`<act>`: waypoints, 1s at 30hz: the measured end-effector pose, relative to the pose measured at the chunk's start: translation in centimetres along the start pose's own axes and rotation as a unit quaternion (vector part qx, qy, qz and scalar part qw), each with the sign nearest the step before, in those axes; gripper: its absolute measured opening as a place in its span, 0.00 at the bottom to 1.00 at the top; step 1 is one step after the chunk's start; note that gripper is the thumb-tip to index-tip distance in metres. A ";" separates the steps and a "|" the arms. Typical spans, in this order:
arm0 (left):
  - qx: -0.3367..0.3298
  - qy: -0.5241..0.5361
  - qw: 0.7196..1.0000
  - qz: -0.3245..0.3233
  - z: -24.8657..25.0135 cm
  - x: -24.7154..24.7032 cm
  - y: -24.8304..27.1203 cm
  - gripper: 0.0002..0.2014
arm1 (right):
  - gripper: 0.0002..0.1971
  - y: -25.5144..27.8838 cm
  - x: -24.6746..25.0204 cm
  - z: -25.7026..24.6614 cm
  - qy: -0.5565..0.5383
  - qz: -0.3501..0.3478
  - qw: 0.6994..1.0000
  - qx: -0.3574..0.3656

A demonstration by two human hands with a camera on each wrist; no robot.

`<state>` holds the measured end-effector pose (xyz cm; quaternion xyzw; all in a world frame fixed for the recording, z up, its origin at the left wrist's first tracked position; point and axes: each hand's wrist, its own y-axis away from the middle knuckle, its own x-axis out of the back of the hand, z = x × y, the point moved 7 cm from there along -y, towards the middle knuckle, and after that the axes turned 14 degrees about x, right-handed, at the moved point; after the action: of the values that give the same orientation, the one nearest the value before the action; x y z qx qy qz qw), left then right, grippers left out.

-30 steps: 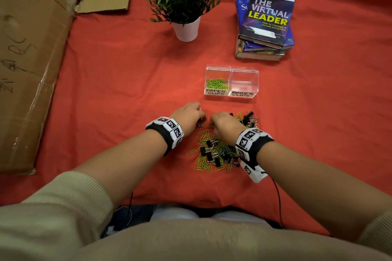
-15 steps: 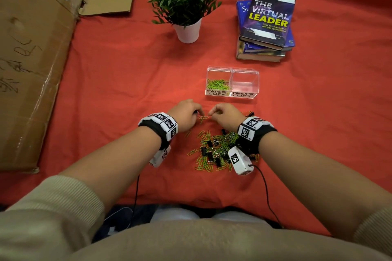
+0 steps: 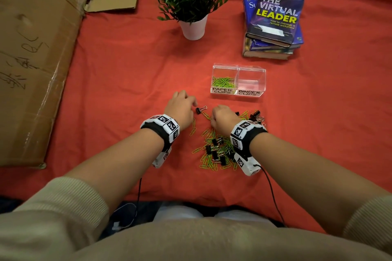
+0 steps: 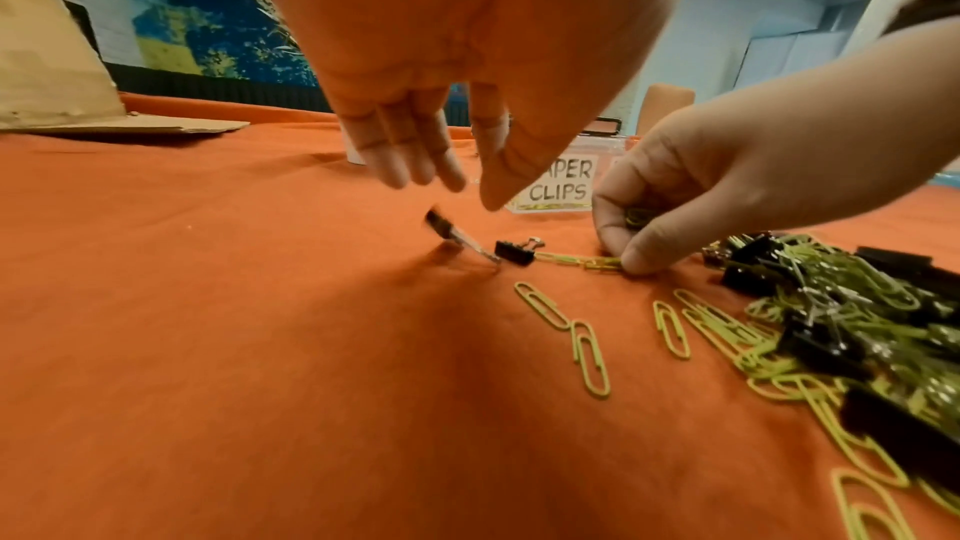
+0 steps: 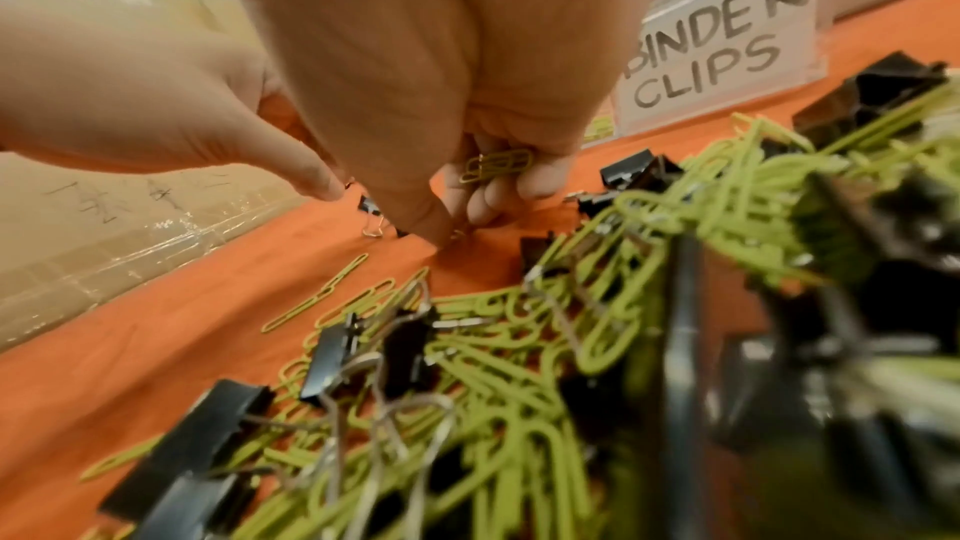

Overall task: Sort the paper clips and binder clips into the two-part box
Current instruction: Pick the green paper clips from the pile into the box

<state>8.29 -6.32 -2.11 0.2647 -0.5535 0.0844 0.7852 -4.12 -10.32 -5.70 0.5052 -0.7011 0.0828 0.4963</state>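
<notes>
A clear two-part box (image 3: 250, 68) stands on the red cloth; its left half, labelled PAPER CLIPS, holds green paper clips (image 3: 223, 82), and its BINDER CLIPS half looks bare. A mixed pile (image 3: 218, 150) of green paper clips and black binder clips lies under my right wrist. My right hand (image 3: 212, 119) holds a few paper clips (image 5: 499, 165) in its curled fingers and pinches a paper-clip chain (image 4: 576, 261) on the cloth. That chain ends at a black binder clip (image 3: 200, 110). My left hand (image 3: 192, 101) hovers just left of it, fingers straight, holding nothing. A blurred binder clip (image 4: 446, 226) sits under its fingertips.
A potted plant (image 3: 194, 27) stands behind the box and a stack of books (image 3: 273, 25) at the back right. A large cardboard box (image 3: 31, 59) lines the left side. Loose paper clips (image 3: 193, 128) lie between my hands.
Half a second ago both hands met over one tangle of clips. My left hand has let go and drawn away to the left; the binder clip now lies on the cloth between the hands.
</notes>
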 end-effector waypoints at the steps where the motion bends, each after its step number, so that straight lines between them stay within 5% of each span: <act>1: -0.009 -0.004 1.000 0.004 0.0 -0.1 0.1 0.12 | 0.09 0.3 0.1 0.0 -0.008 -0.004 1.000 -0.001; 6: -0.040 -0.056 0.995 -0.078 0.1 -1.7 1.3 0.06 | 0.02 2.3 1.3 1.6 -0.168 0.035 0.985 -0.029; 11: 0.018 -0.067 0.992 -0.103 -0.4 -3.3 2.1 0.20 | 0.12 1.9 1.8 2.9 -0.335 0.059 0.936 -0.089; 14: 0.034 -0.053 0.994 -0.092 -0.3 -3.8 2.2 0.20 | 0.07 0.9 1.8 2.0 -0.378 0.072 0.917 -0.102; 21: 0.052 -0.010 0.996 -0.078 -0.1 -3.9 2.5 0.09 | 0.06 -1.8 1.2 -0.1 -0.096 0.059 0.992 -0.064; 30: 0.087 0.118 0.984 -0.098 -1.9 -2.7 2.3 0.11 | 0.03 -1.1 0.5 -0.7 -0.021 -0.020 0.999 -0.035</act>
<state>7.90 -2.94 -4.32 0.3731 -0.4192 0.0852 0.8233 -2.81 -10.73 -5.36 0.5031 -0.7033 0.0378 0.5008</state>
